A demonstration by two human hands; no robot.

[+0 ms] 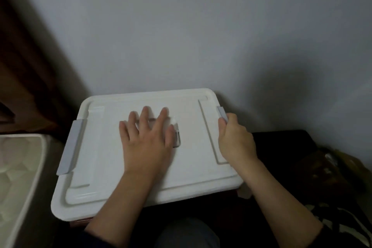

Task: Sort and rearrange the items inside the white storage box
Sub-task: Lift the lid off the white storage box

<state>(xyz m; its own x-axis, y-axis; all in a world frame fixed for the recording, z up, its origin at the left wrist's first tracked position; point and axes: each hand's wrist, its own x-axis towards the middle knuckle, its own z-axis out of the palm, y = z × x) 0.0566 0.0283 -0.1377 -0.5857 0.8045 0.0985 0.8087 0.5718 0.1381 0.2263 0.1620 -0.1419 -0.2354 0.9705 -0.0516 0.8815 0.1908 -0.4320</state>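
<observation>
My left hand [148, 143] presses flat, fingers spread, on the box lid [112, 147]; my right hand [234, 139] pinches the right grey latch [222, 113].

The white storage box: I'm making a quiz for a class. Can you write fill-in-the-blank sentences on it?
1. The lid of the white storage box is ____.
2. The left hand lies ____ on the lid.
3. The right hand holds the grey ____ at the lid's right edge.

Missing words: closed; flat; latch
</observation>
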